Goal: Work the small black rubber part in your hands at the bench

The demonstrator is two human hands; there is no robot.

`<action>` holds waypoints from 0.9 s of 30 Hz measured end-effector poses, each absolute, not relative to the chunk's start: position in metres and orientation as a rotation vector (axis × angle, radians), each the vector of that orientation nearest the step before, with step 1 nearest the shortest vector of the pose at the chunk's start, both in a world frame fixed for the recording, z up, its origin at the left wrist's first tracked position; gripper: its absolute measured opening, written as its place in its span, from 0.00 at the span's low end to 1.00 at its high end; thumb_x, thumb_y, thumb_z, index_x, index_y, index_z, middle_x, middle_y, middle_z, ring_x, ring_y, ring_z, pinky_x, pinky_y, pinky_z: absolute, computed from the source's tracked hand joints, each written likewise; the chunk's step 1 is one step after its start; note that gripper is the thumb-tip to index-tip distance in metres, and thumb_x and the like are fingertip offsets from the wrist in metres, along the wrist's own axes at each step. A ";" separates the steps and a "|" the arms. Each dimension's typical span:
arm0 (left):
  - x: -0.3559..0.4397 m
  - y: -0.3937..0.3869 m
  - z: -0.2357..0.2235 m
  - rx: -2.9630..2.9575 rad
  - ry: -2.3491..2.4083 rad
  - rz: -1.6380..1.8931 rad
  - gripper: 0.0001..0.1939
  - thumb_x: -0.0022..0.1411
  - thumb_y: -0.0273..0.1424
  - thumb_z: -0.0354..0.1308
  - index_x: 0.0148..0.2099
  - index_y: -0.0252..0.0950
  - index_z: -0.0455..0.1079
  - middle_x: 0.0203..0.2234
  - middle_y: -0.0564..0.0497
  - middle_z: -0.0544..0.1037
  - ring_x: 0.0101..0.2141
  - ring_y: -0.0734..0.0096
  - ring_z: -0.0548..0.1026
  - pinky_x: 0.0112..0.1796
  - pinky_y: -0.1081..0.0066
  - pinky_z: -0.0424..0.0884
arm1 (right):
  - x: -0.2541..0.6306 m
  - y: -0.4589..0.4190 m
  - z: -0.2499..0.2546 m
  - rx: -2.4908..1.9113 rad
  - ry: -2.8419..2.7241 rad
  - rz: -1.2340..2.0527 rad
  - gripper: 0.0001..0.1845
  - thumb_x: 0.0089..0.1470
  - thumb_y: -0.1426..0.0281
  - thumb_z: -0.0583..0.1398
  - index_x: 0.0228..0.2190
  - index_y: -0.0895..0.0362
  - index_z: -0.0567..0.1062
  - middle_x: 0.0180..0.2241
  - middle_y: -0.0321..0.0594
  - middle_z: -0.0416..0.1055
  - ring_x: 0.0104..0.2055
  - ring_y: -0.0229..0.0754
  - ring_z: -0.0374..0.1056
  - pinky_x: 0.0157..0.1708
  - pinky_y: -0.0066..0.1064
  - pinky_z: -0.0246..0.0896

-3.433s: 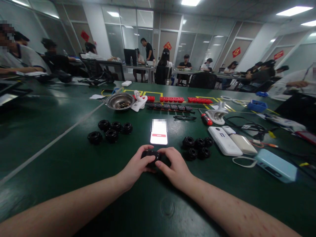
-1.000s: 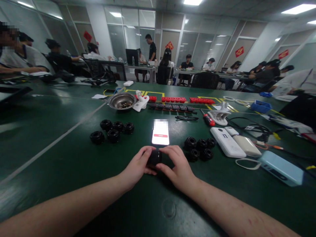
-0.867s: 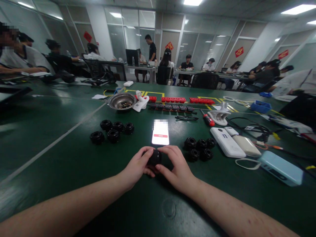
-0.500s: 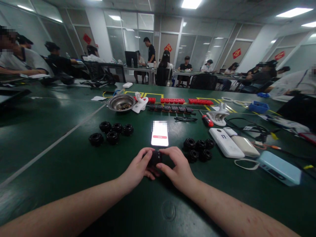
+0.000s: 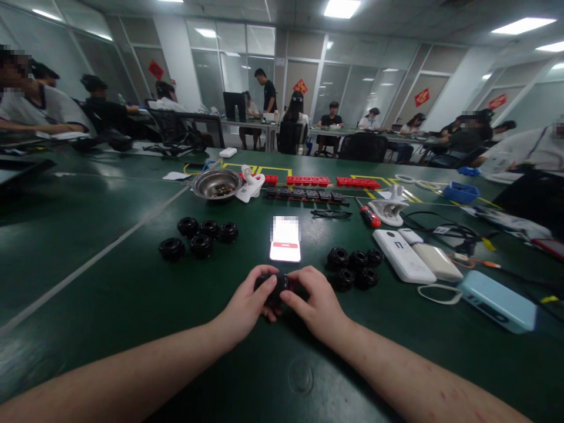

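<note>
Near the front middle of the table, my left hand [image 5: 247, 298] is closed around a black round part [image 5: 278, 285], thumb across its top. From the other side, my right hand [image 5: 316, 298] grips the same part with thumb and fingers. The fingers hide much of it. Just beyond the hands lies a phone [image 5: 285, 252] with a lit screen. Several black ring-shaped parts [image 5: 201, 245] stand in a cluster to the left. A similar cluster of black ring-shaped parts [image 5: 339, 257] is close to my right hand.
Farther back are a metal bowl [image 5: 217, 183] with small brassy pieces, red strips [image 5: 307, 180], a row of black blocks [image 5: 305, 195] and a red-black screwdriver [image 5: 370, 215]. On the right lie a white power bank [image 5: 403, 255], a light-blue box [image 5: 500, 301] and cables. People sit at other desks.
Both hands have shifted slightly while keeping hold of the black part. More of its dark surface shows under my left fingers. The things on the table have stayed put.
</note>
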State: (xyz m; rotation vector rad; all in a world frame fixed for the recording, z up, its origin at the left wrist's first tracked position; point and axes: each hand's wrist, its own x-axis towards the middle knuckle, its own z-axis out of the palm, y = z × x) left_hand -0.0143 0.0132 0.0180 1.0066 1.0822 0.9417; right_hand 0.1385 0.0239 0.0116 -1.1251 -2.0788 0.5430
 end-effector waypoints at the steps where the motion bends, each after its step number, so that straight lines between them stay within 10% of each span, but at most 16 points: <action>1: -0.015 0.013 0.019 1.002 1.086 0.933 0.14 0.54 0.39 0.47 0.40 0.37 0.56 0.26 0.54 0.69 0.20 0.76 0.71 0.20 0.75 0.66 | 0.138 0.024 0.012 -1.108 -2.082 0.543 0.11 0.48 0.63 0.57 0.31 0.58 0.69 0.27 0.39 0.64 0.31 0.43 0.60 0.32 0.35 0.57; 11: -0.016 0.017 0.021 0.943 1.073 0.924 0.12 0.56 0.38 0.46 0.39 0.36 0.57 0.24 0.53 0.69 0.18 0.78 0.70 0.19 0.76 0.65 | 0.137 0.021 0.012 -1.008 -2.099 0.553 0.22 0.49 0.67 0.56 0.46 0.57 0.60 0.40 0.42 0.63 0.42 0.44 0.58 0.42 0.37 0.53; 19: -0.016 0.017 0.018 1.001 1.069 0.872 0.13 0.55 0.38 0.46 0.41 0.36 0.55 0.22 0.54 0.70 0.18 0.75 0.72 0.19 0.76 0.66 | 0.136 0.027 0.009 -1.151 -2.127 0.587 0.11 0.52 0.63 0.53 0.28 0.59 0.68 0.26 0.38 0.64 0.31 0.41 0.59 0.31 0.33 0.55; 27: -0.016 0.016 0.022 0.977 1.098 0.864 0.13 0.56 0.39 0.43 0.39 0.36 0.57 0.23 0.53 0.69 0.17 0.76 0.70 0.17 0.77 0.65 | 0.136 0.021 0.012 -0.964 -2.138 0.634 0.18 0.49 0.68 0.57 0.43 0.56 0.63 0.39 0.41 0.64 0.41 0.42 0.58 0.41 0.35 0.54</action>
